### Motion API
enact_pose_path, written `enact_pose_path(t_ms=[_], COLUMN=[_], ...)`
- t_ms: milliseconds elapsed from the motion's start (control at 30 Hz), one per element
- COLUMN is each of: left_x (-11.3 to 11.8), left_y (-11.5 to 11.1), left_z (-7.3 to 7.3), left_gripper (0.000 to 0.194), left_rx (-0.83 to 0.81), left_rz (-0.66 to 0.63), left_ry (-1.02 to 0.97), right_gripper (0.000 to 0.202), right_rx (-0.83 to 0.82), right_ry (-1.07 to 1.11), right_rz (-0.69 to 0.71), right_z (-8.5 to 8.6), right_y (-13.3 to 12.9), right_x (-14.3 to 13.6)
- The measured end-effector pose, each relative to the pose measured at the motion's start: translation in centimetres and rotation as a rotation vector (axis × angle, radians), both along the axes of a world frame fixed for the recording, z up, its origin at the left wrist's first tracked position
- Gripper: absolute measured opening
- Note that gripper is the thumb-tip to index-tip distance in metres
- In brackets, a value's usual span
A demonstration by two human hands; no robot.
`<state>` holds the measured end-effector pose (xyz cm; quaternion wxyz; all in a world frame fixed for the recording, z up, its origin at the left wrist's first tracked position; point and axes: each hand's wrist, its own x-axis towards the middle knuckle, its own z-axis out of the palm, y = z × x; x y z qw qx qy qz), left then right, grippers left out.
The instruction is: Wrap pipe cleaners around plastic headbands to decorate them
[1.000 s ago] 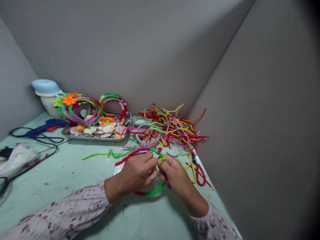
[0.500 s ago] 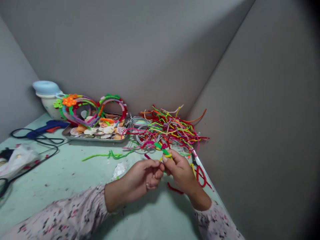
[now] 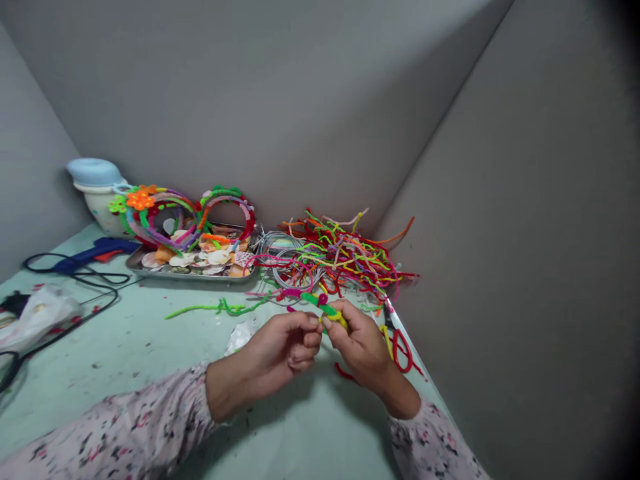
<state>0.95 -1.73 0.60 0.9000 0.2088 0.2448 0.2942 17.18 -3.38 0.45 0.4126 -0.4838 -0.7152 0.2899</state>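
Note:
My right hand (image 3: pixel 364 343) is closed on a fuzzy band (image 3: pixel 313 301) wrapped in green, magenta and yellow. The band's green and magenta part sticks out beyond the fingers toward the upper left. Yellow pipe cleaner (image 3: pixel 341 318) is wound around the part at the right fingertips. My left hand (image 3: pixel 280 353) pinches the thin yellow end (image 3: pixel 321 321) between thumb and forefinger, close to the right thumb. Its other fingers are curled. Both hands are held above the pale green table (image 3: pixel 280 433).
A metal tray (image 3: pixel 200 279) holds shells, with colourful headbands (image 3: pixel 173 193) on it. Beside it lie wire loops and a pipe cleaner pile (image 3: pixel 345 253). Red-handled scissors (image 3: pixel 401 350) lie at right. A blue glue gun (image 3: pixel 95 253), a lidded container (image 3: pixel 100 193) and a plastic bag (image 3: pixel 47 313) are left.
The band has tilted flatter and shifted slightly left, and more yellow shows at the right fingertips. My left hand has turned a little and moved slightly up.

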Motion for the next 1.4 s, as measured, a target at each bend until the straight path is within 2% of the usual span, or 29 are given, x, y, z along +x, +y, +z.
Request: enact_pose_path(t_ms=[167,400,500,600,667,733,767,867,1000,1067,1133,1200,1400], left_x=[0.2,0.0,-0.5,-1.1,-1.3,-1.2,-1.0,-0.6,-0.4,-0.5,-0.6,-0.6,-0.6], left_y=[-0.1,-0.4,-0.4,-0.1,0.1,0.2,0.2,0.2,0.4,0.4,0.4,0.3,0.1], left_z=[0.1,-1.0,-1.8,-2.2,-2.2,-1.7,-1.3,0.0,1.0,1.1,1.1,1.2,1.4], left_gripper=[0.009,0.01,0.01,0.013,0.017,0.014,0.011,0.008,0.018,0.018,0.015,0.013,0.007], left_rx=[0.28,1.021,1.351,1.753,1.843,1.721,1.597,1.133,0.411,0.166,0.023,-0.043,-0.104], left_rz=[0.166,0.393,0.422,0.422,0.391,0.382,0.387,0.241,0.03,-0.063,-0.115,-0.128,-0.114], left_ry=[0.23,0.804,1.023,1.112,1.122,1.096,1.053,0.747,0.276,0.142,0.068,0.017,-0.053], right_gripper=[0.008,0.009,0.012,0.018,0.023,0.025,0.026,0.026,0.022,0.02,0.019,0.018,0.015], right_rx=[-0.033,-0.141,-0.228,-0.374,-0.467,-0.505,-0.5,-0.426,-0.278,-0.239,-0.215,-0.188,-0.124], right_ry=[-0.031,0.048,0.146,0.28,0.346,0.386,0.395,0.375,0.345,0.325,0.295,0.255,0.18], right_rz=[-0.028,-0.107,-0.139,-0.12,-0.095,-0.085,-0.088,-0.115,-0.086,-0.049,-0.017,-0.001,0.005], right_z=[0.0,-0.7,-0.8,-0.6,-0.5,-0.3,-0.2,0.0,0.0,-0.1,-0.1,-0.1,0.2], right_y=[-0.1,-0.6,-0.9,-1.1,-1.0,-0.7,-0.6,-0.2,-0.1,-0.2,-0.3,-0.4,-0.5], right_x=[-0.4,-1.6,-2.2,-2.6,-2.5,-2.3,-2.1,-1.4,-0.7,-0.6,-0.5,-0.5,-0.3])
